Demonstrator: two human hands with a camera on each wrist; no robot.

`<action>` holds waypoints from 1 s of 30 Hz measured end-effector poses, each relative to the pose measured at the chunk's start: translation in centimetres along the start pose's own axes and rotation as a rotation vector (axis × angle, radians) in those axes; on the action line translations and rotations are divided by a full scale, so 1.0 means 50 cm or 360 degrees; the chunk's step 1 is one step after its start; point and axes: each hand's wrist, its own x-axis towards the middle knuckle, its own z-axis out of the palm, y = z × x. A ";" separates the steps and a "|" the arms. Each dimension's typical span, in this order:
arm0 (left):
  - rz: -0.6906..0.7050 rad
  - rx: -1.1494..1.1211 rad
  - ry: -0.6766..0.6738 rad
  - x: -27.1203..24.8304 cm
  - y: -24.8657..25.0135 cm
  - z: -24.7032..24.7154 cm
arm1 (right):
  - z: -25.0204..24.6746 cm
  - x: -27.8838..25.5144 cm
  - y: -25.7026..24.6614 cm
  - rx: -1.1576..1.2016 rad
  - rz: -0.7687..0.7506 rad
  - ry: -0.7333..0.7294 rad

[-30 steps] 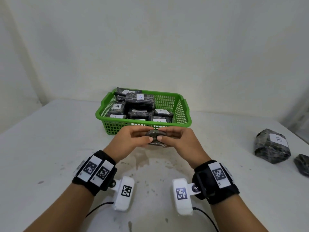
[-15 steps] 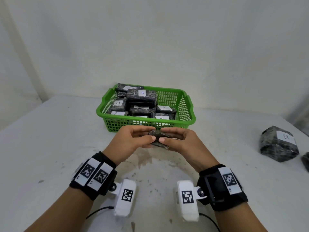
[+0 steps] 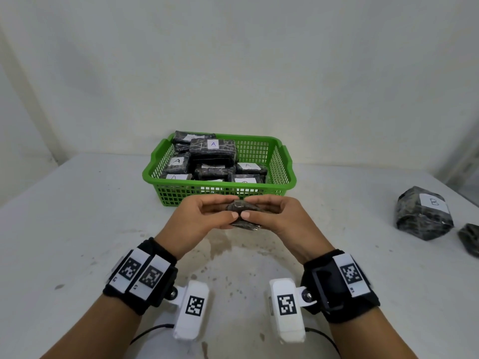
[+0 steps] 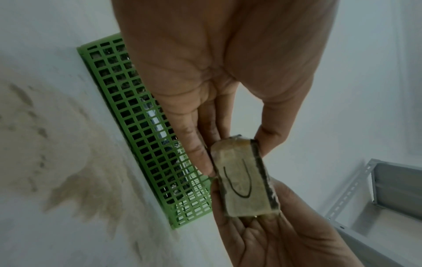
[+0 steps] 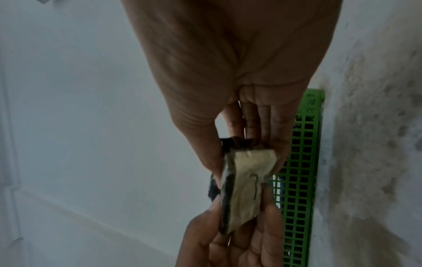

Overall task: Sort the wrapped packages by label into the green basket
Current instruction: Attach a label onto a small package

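Note:
Both hands hold one small dark wrapped package above the table, just in front of the green basket. My left hand pinches its left end, my right hand its right end. The left wrist view shows the package with a pale label facing down, marked with a curved pen stroke. The right wrist view shows the same package edge-on. The basket holds several dark packages, some labelled A.
A larger wrapped package labelled B sits at the right of the white table, with another dark package beside it at the frame edge. A wall stands behind the basket. A metal shelf frame shows at the right.
Both hands have kept their hold on the small package and turned it slightly between them. The camera view has shifted a little; the basket has not moved.

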 end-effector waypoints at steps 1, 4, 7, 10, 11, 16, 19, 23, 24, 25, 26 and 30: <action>0.0004 -0.0023 0.0033 0.001 0.001 -0.004 | -0.003 -0.001 -0.002 0.0000 0.0004 -0.0003; -0.0004 -0.0047 0.0028 0.001 0.000 -0.013 | -0.013 -0.003 -0.005 0.0016 0.0008 0.0004; -0.0006 -0.0004 -0.0005 -0.002 0.001 -0.011 | -0.014 -0.005 -0.005 -0.0006 -0.0003 0.0005; -0.0008 0.0001 -0.0059 -0.005 0.001 -0.003 | -0.006 -0.008 -0.003 -0.0033 -0.0039 -0.0032; -0.0008 0.0000 -0.0075 -0.005 0.001 0.000 | -0.004 -0.009 -0.003 -0.0031 -0.0056 -0.0019; 0.0076 0.0016 -0.0032 -0.006 0.002 -0.001 | -0.001 -0.011 -0.008 -0.0049 -0.0049 -0.0025; 0.0158 0.0037 -0.0028 -0.006 0.003 -0.007 | -0.001 -0.013 -0.012 0.0143 0.0157 -0.0119; 0.0201 0.0060 -0.0107 -0.006 0.000 -0.008 | -0.001 -0.014 -0.014 0.0262 0.0286 -0.0175; 0.0206 0.0060 -0.0130 -0.007 0.000 -0.007 | -0.001 -0.014 -0.013 0.0279 0.0255 -0.0164; 0.0209 0.0057 -0.0146 -0.008 0.000 -0.007 | -0.001 -0.013 -0.012 0.0288 0.0211 -0.0141; 0.0214 0.0051 -0.0154 -0.009 0.001 -0.006 | -0.001 -0.012 -0.010 0.0283 0.0164 -0.0116; 0.0254 0.0052 -0.0144 -0.013 0.005 -0.002 | -0.001 -0.010 -0.007 0.0249 0.0081 -0.0074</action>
